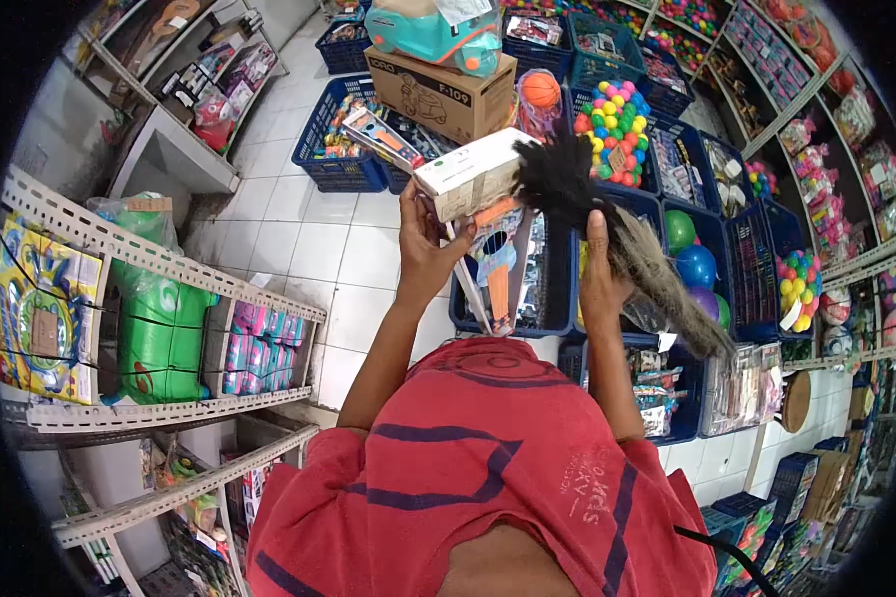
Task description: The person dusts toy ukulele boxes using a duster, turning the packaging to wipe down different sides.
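Note:
My left hand is closed round the edge of a white-topped cardboard box, which is tilted over the crates. Just below that box is a picture box with an orange and blue guitar-like toy on its face; I cannot tell whether the left hand holds this one too. My right hand grips a feather duster at its middle. The duster's black tuft touches or overlaps the box's right end, and its grey feathers hang toward the lower right.
Blue plastic crates full of toys stand ahead and to the right. A brown carton carries a turquoise toy. Metal shelving runs close on my left, with more shelves at right. White tiles cover the floor.

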The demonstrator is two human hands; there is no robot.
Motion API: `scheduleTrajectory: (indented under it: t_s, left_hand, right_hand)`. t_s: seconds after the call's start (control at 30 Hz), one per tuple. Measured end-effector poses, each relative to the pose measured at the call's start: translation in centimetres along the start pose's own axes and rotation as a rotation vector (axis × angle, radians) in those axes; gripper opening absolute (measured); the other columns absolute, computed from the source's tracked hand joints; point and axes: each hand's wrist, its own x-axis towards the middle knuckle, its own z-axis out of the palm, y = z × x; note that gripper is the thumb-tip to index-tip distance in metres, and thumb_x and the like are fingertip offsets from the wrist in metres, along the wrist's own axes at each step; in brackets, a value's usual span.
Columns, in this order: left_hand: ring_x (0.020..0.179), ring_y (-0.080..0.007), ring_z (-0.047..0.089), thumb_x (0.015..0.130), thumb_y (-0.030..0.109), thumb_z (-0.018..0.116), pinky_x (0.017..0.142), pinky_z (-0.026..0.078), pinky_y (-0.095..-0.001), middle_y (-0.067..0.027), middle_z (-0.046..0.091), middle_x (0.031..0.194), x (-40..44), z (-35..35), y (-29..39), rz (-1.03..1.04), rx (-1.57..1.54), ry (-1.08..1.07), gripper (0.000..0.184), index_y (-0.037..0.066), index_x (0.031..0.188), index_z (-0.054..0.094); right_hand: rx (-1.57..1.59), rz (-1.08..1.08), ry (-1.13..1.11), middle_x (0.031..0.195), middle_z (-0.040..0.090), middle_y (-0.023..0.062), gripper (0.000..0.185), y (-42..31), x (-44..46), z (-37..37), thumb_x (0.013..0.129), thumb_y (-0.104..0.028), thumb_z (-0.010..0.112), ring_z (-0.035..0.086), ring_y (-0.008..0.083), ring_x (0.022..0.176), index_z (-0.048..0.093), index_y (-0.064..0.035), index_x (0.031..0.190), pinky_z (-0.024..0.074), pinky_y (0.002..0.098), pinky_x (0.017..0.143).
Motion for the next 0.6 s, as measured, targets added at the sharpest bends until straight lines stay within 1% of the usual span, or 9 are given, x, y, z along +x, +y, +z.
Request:
scheduleTrajectory:
  t_s: [0.03, 0.07, 0.1, 0.17, 0.27, 0.37, 0.4, 0.43, 0.6]
  left_hand:
    - [0.106, -0.0193, 0.045, 0.069, -0.010, 0.059, 0.088, 0.039, -0.0288, -0.0114, 0.042, 0.115, 0.0, 0.2, 0.0, -0.007, -0.027, -0.007, 0.074, 0.004, 0.128, 0.019]
    - [0.106, -0.0195, 0.045, 0.069, -0.010, 0.059, 0.088, 0.039, -0.0288, -0.0112, 0.042, 0.115, 0.1, 0.3, 0.0, -0.012, -0.054, -0.014, 0.074, 0.004, 0.128, 0.019]
    - [0.107, -0.0196, 0.045, 0.069, -0.010, 0.059, 0.088, 0.040, -0.0289, -0.0110, 0.042, 0.115, 0.3, 0.4, 0.0, -0.012, -0.079, -0.023, 0.074, 0.004, 0.128, 0.019]
    - [0.107, -0.0185, 0.045, 0.065, -0.009, 0.065, 0.090, 0.040, -0.0303, -0.0112, 0.042, 0.117, 0.3, 0.3, -0.6, -0.012, -0.042, -0.027, 0.077, 0.003, 0.127, 0.021]
    - [0.107, -0.0185, 0.046, 0.062, -0.005, 0.071, 0.091, 0.040, -0.0310, -0.0103, 0.043, 0.116, 0.0, 0.0, -0.1, -0.079, -0.062, -0.018, 0.079, 0.003, 0.126, 0.024]
    - [0.106, -0.0188, 0.047, 0.057, 0.007, 0.078, 0.090, 0.041, -0.0305, -0.0092, 0.045, 0.114, -0.6, -0.5, 0.5, -0.078, -0.166, -0.049, 0.085, 0.003, 0.124, 0.026]
    - [0.105, -0.0187, 0.048, 0.057, 0.008, 0.079, 0.090, 0.041, -0.0304, -0.0094, 0.046, 0.114, -0.7, -0.5, 0.4, -0.067, -0.164, -0.052, 0.085, 0.003, 0.124, 0.026]
    - [0.104, -0.0186, 0.048, 0.057, 0.010, 0.079, 0.089, 0.042, -0.0303, -0.0095, 0.046, 0.113, -0.9, -0.4, 0.4, -0.058, -0.164, -0.055, 0.085, 0.003, 0.124, 0.026]
    - [0.104, -0.0172, 0.048, 0.066, 0.011, 0.074, 0.088, 0.041, -0.0289, -0.0089, 0.047, 0.112, -1.6, 0.3, 0.8, -0.083, -0.222, -0.099, 0.075, 0.003, 0.122, 0.026]
  right_hand:
    - [0.004, 0.054, -0.058, 0.089, 0.056, 0.0119, 0.027, -1.0, -0.2, -0.1, 0.086, -0.024, 0.052, 0.051, 0.0188, 0.085, 0.056, 0.0012, 0.096, 0.0401, 0.0277, 0.077]
    - [-0.066, -0.146, -0.086, 0.088, 0.056, 0.0117, 0.025, -1.9, -0.8, -0.2, 0.085, -0.023, 0.054, 0.053, 0.0180, 0.084, 0.056, 0.0004, 0.095, 0.0411, 0.0276, 0.075]
    - [0.021, -0.085, -0.214, 0.089, 0.056, 0.0106, 0.023, -1.9, -1.5, -0.1, 0.083, -0.021, 0.057, 0.054, 0.0178, 0.082, 0.057, 0.0004, 0.093, 0.0420, 0.0276, 0.074]
    - [0.058, -0.235, -0.400, 0.089, 0.057, 0.0110, 0.021, -2.4, -3.0, 0.2, 0.081, -0.019, 0.059, 0.055, 0.0188, 0.083, 0.058, 0.0003, 0.091, 0.0419, 0.0269, 0.074]
    - [-0.102, -0.373, -0.432, 0.087, 0.058, 0.0116, 0.021, -2.2, -2.5, -0.2, 0.080, -0.018, 0.060, 0.055, 0.0197, 0.080, 0.058, 0.0004, 0.090, 0.0427, 0.0266, 0.072]
    - [-0.061, -0.155, -0.147, 0.087, 0.057, 0.0117, 0.024, -2.6, -1.8, -1.0, 0.083, -0.021, 0.057, 0.055, 0.0204, 0.081, 0.057, 0.0015, 0.091, 0.0421, 0.0280, 0.073]
    - [0.082, -0.016, -0.076, 0.086, 0.056, 0.0099, 0.026, -1.8, -1.8, -0.9, 0.085, -0.023, 0.054, 0.053, 0.0192, 0.083, 0.057, 0.0011, 0.092, 0.0408, 0.0290, 0.074]
    - [0.087, -0.015, 0.029, 0.084, 0.055, 0.0080, 0.025, -1.3, -1.7, -0.7, 0.085, -0.023, 0.054, 0.053, 0.0175, 0.081, 0.057, 0.0011, 0.092, 0.0408, 0.0292, 0.072]
    - [0.018, -0.103, -0.228, 0.088, 0.059, 0.0117, 0.025, -3.1, -3.9, -1.2, 0.081, -0.022, 0.059, 0.055, 0.0196, 0.083, 0.059, 0.0002, 0.091, 0.0416, 0.0288, 0.076]
